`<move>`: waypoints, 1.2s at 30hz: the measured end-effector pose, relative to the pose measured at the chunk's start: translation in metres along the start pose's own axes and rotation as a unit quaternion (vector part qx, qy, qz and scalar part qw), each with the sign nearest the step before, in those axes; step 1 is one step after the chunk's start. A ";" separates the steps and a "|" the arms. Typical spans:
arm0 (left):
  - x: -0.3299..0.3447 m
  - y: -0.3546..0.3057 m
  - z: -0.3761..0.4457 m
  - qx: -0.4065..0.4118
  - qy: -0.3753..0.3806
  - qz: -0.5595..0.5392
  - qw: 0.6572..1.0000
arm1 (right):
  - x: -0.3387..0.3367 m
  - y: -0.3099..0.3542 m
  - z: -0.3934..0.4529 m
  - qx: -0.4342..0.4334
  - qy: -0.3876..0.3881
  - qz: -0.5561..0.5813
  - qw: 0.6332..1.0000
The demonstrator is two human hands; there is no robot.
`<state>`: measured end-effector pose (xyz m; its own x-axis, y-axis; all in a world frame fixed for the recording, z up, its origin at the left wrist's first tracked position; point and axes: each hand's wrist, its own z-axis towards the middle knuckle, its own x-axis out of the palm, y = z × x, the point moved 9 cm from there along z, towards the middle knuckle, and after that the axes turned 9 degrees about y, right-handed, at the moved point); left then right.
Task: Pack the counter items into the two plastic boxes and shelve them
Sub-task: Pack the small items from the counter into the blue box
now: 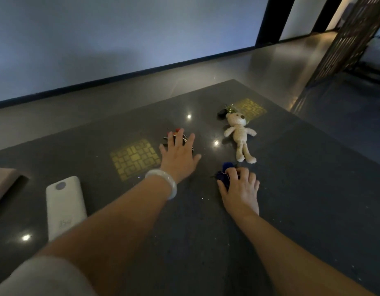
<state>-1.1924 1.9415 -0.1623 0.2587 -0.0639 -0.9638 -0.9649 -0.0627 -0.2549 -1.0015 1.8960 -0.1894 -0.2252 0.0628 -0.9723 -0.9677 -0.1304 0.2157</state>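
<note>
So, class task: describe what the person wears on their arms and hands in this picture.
The left hand has a pale, whitish, smooth bangle round its wrist, and a light grey-white short sleeve shows at the upper arm. The right hand and its forearm are bare: no ring, watch or sleeve is visible.

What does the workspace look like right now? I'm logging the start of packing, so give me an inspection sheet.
Surface: dark speckled stone counter, glossy, with two yellow patterned patches.
Job's things: cream plush bear lying flat; white power bank at left; red-tipped keychain bundle under the left hand; blue keychain bundle under the right hand; dark keychain beyond the bear's head. No plastic boxes seen.
Clutter: tan flat object at left edge, unclear.
Grippers: left hand spread open over the red-tipped bundle; right hand curled on the blue bundle.
Cables: nothing seen.
Surroundings: pale wall, grey floor, dark lattice screen.
</note>
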 end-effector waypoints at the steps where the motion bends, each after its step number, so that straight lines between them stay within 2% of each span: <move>1: 0.005 0.001 0.015 -0.007 0.031 0.015 0.999 | 0.001 -0.001 0.001 -0.002 0.001 0.005 1.000; 3: 0.022 0.012 0.035 -0.045 0.088 0.039 0.994 | 0.002 -0.004 0.003 -0.004 0.000 0.019 1.000; 5: 0.037 0.022 0.037 -0.073 0.102 0.029 0.992 | 0.003 -0.006 0.004 -0.002 -0.002 0.027 1.000; 10: 0.043 0.007 -0.003 0.008 -0.010 0.013 1.000 | 0.003 -0.006 0.005 -0.006 -0.003 0.037 0.999; 14: 0.040 -0.006 -0.062 0.034 -0.041 0.006 0.999 | -0.002 -0.007 -0.009 0.004 0.010 0.038 0.999; 18: 0.048 -0.023 -0.120 0.034 -0.022 0.021 0.999 | -0.009 -0.013 -0.055 0.008 0.036 0.038 0.999; 24: 0.049 -0.075 -0.179 0.089 0.013 0.041 0.995 | -0.030 -0.041 -0.140 0.002 0.083 0.053 0.995; 29: 0.056 -0.124 -0.218 0.119 0.063 0.049 0.990 | -0.045 -0.086 -0.199 0.082 0.152 0.126 0.977; 30: 0.058 -0.132 -0.225 0.119 0.079 0.032 0.989 | -0.051 -0.098 -0.211 0.104 0.155 0.160 0.969; 32: 0.056 -0.150 -0.240 0.099 0.109 -0.092 0.985 | -0.066 -0.125 -0.235 0.145 0.151 0.223 0.952; 34: 0.050 -0.171 -0.257 0.088 0.115 -0.218 0.965 | -0.089 -0.150 -0.256 0.169 0.141 0.263 0.939; 36: 0.044 -0.198 -0.276 0.090 0.115 -0.299 0.943 | -0.120 -0.173 -0.279 0.177 0.119 0.295 0.931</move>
<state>-0.9777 1.6764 -0.1327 0.7415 -0.2854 -0.6073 -0.6307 0.0124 -0.7759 -0.7751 1.6353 -0.1353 -0.7390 -0.1423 -0.6585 -0.6695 0.2641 0.6942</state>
